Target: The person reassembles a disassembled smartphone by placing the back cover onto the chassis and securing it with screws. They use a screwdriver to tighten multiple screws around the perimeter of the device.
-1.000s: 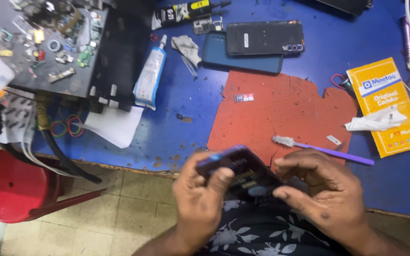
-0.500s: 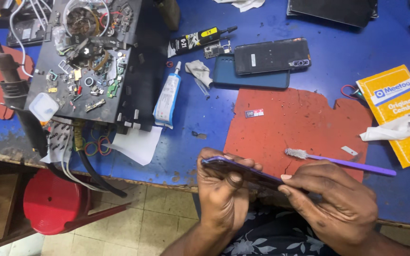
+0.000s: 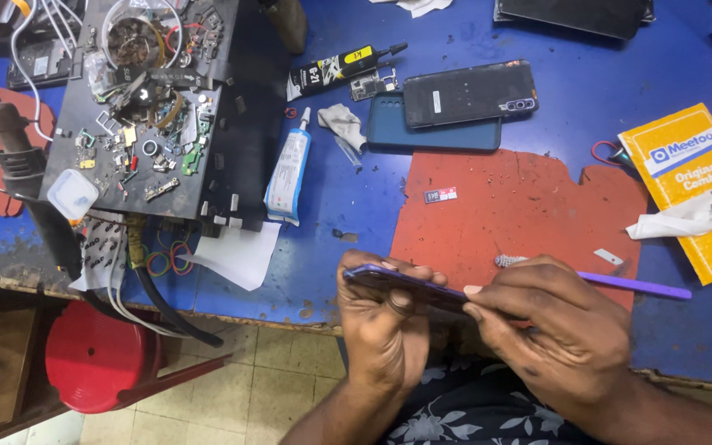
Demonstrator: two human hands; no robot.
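A thin purple-edged phone (image 3: 409,286) is held edge-on between both hands at the near edge of the blue workbench (image 3: 348,206). My left hand (image 3: 385,330) grips its left end, fingers curled over the top. My right hand (image 3: 558,330) pinches its right end, the thumb pressed along the edge. Just behind my right hand a purple toothbrush (image 3: 620,283) lies on a torn red mat (image 3: 529,210). A small memory card (image 3: 440,195) rests on that mat.
A dark phone (image 3: 471,92) lies on a blue case (image 3: 430,136). Two glue tubes (image 3: 288,175) (image 3: 339,67) sit near a black parts tray (image 3: 158,115). A yellow packet (image 3: 694,185) with a tissue is at right. A red stool (image 3: 96,354) stands below.
The view has shifted left and up over the bench. Both hands have turned the phone from showing its flat face to edge-on, still held near the bench edge.
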